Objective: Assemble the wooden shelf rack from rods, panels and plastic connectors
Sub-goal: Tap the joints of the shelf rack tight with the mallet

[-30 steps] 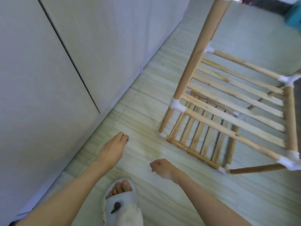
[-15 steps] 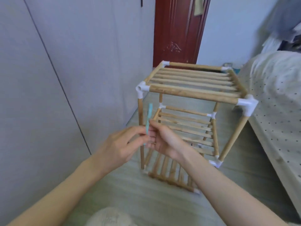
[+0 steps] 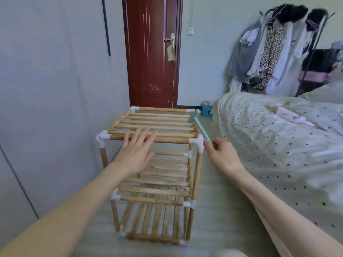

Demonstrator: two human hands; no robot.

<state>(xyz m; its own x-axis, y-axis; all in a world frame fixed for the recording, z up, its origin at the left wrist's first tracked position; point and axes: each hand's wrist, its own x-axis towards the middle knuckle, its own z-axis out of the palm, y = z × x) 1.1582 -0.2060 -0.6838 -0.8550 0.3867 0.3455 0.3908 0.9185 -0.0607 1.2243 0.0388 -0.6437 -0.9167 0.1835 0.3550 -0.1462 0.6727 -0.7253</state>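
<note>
Rack stands upright on floor, centre, three slatted tiers, looks fully built. Light open frame of stiff wooden rods push-fitted into white plastic connectors: joints likely the weak spot, could pop loose if lifted by one rod or racked sideways. Best hold: top front rod near its corners, or two uprights at once; slats thin, avoid leaning on them

Left hand spread flat, fingers straight, lying on or just above top front rod, contact not certain from this angle; probably steadying the frame. Right hand grips small teal hammer low on handle, head up over the far right of top tier, near right front connector. Guess: tapping joints home. Plastic corners may crack under hard blows, light taps

Around: bed close on right, narrows swing room. Wall panels close on left. Far: red door, teal box on floor, clothes rail far right
</note>
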